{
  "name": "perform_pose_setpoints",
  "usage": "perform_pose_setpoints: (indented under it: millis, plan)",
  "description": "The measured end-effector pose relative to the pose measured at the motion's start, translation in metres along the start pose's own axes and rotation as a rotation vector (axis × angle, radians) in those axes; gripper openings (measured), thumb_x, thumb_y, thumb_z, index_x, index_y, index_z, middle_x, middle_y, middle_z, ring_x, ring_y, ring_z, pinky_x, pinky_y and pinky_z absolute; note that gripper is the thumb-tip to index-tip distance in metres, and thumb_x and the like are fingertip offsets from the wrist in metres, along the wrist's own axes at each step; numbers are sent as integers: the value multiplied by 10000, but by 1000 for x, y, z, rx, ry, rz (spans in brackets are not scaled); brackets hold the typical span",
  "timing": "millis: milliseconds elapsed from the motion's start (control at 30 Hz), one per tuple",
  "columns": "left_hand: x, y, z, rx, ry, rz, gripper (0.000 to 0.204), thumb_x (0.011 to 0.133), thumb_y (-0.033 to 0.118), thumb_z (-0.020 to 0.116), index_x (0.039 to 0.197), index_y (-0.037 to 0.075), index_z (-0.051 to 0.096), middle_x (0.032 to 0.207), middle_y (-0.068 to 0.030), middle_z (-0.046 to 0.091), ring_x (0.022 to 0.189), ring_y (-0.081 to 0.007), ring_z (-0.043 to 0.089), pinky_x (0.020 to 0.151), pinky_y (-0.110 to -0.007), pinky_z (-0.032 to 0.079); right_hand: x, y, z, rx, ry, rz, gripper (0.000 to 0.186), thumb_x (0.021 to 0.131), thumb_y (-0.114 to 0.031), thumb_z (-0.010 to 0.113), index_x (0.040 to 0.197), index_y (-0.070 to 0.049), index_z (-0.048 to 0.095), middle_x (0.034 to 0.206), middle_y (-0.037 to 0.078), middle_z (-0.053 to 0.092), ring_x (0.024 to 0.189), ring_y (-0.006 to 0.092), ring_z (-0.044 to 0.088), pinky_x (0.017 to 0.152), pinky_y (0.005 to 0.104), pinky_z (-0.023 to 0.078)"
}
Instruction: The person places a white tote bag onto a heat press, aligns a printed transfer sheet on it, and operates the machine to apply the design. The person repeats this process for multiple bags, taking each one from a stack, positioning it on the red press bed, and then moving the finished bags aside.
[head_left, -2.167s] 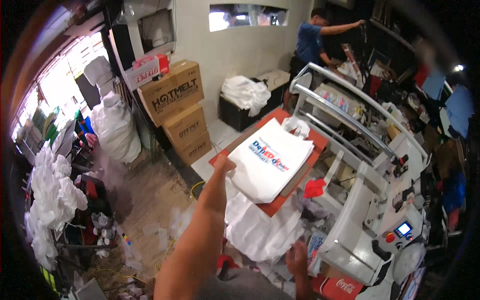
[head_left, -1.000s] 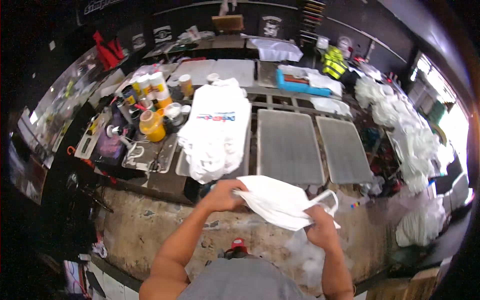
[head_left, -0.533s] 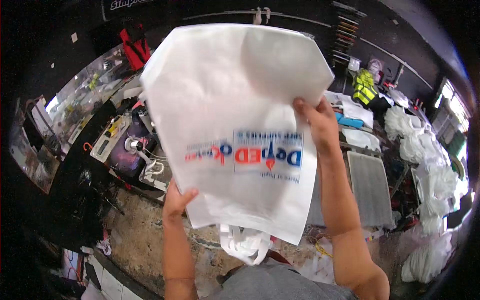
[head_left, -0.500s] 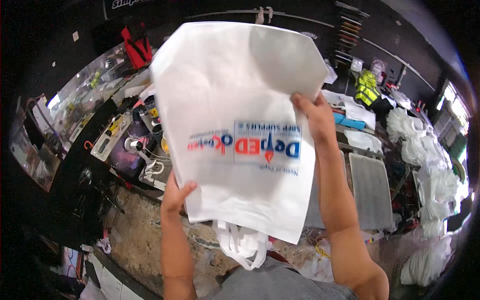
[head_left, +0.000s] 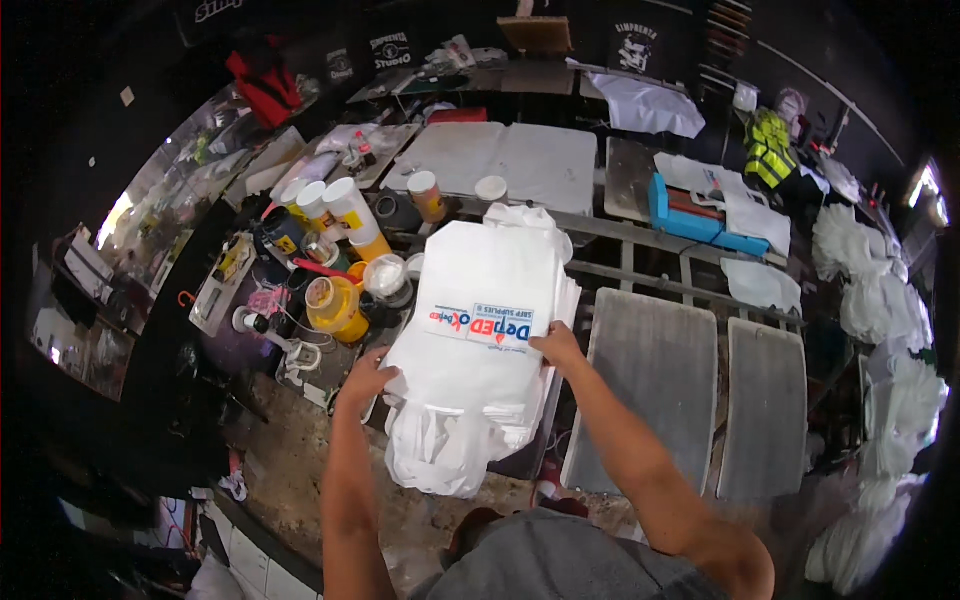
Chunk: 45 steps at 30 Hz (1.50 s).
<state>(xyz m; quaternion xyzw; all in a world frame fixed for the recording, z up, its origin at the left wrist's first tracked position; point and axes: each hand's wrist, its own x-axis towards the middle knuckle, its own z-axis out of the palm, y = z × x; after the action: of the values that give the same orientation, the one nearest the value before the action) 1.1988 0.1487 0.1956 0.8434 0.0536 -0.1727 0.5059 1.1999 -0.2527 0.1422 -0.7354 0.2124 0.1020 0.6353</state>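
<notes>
A white fabric tote bag (head_left: 480, 265) with red and blue print lies flat on top of a stack of similar white bags (head_left: 566, 305). The print appears upside down from where I stand. At the bag's lower left edge is my left hand (head_left: 364, 380), its thumb and fingers closed on the fabric. My right hand (head_left: 558, 346) pinches the right edge, beside the print, with the thumb on top. Bunched white handles (head_left: 435, 450) hang over the near end of the stack. The fingertips under the fabric are hidden.
Left of the stack stand a yellow jar (head_left: 338, 310), white-topped tubs (head_left: 348, 205) and other containers. Grey flat boards (head_left: 650, 390) lie to the right. Farther back are a blue device (head_left: 690, 215) and a yellow vest (head_left: 770, 148). White bundles (head_left: 880, 350) line the far right.
The printed bag has gone from held up close before me down onto the stack. Both hands have lowered with it, and the bench behind is now visible.
</notes>
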Motion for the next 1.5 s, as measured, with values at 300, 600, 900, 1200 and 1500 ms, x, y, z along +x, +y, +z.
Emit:
perform_pose_setpoints:
  millis: [300,600,900,1200,1500]
  plan:
    - [30,-18,-6,155,140,299,482,909,160,681,1344,-19,575,1235,-164,665,1101,-219,635,959,-326,490,-45,39,-33,217,331,-37,527,868,-241,757,1250,29,514,969,121,670,715,185,652,579,328,538]
    - [-4,21,28,-124,193,661,297,1023,151,539,1230,-47,615,1208,-128,657,1081,-222,623,979,-352,478,-360,338,-26,-55,563,447,236,955,-191,591,1012,20,678,766,97,669,616,206,642,563,359,529]
    - [-159,16,176,-252,-694,752,312,1015,155,516,1270,-23,545,940,-75,604,828,-164,563,821,-310,495,-639,551,152,694,766,1124,189,835,-137,603,890,-6,728,849,165,714,663,301,679,649,470,561]
    - [-440,-71,341,601,-1646,1041,360,952,104,611,1304,45,560,774,-56,612,703,-137,592,659,-290,492,-824,598,303,-22,891,1248,168,709,-191,705,716,-31,756,724,155,724,731,269,738,687,427,577]
    - [-502,-223,437,1084,-1638,989,344,906,151,660,1206,-12,609,808,-102,676,710,-177,649,679,-322,520,-1038,721,231,1023,2014,1368,476,814,-438,715,947,18,735,1026,261,710,970,404,696,877,465,531]
